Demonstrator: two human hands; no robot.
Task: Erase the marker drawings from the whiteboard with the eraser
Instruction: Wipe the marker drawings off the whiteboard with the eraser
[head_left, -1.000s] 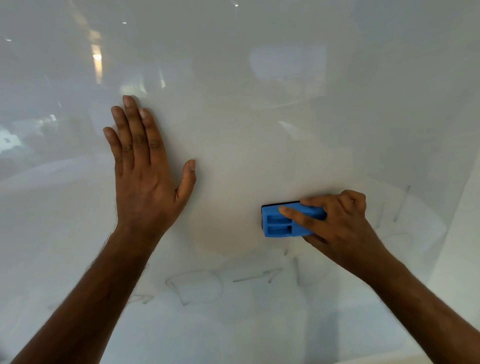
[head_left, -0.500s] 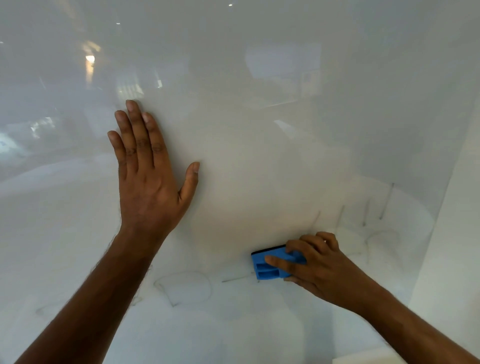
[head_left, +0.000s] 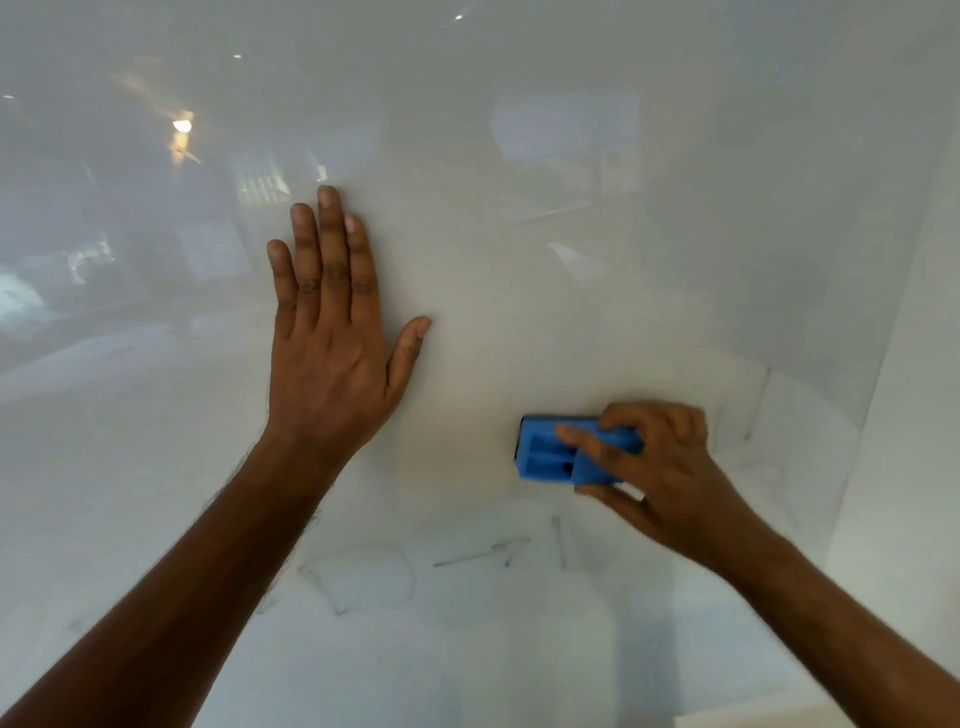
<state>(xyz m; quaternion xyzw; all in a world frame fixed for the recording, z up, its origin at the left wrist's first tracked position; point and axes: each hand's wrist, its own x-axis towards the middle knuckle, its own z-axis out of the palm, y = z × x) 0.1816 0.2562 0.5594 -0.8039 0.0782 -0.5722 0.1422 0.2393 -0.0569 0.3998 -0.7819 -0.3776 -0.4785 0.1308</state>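
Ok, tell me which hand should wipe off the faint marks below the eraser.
Right. The right hand already grips the eraser just above the marks. The left hand is flat on the whiteboard, empty, bracing.

Soft, even light with glare

We see ceiling lamps mirrored on the glossy whiteboard (head_left: 571, 260); the right hand (head_left: 660, 467) blurs slightly.

Eraser (head_left: 550, 457) bright blue with a thin black strip along its left edge, whiteboard (head_left: 571, 291) glossy white with greyish reflections, leftover marker drawings (head_left: 363, 577) faint grey-black outlines and strokes near the bottom.
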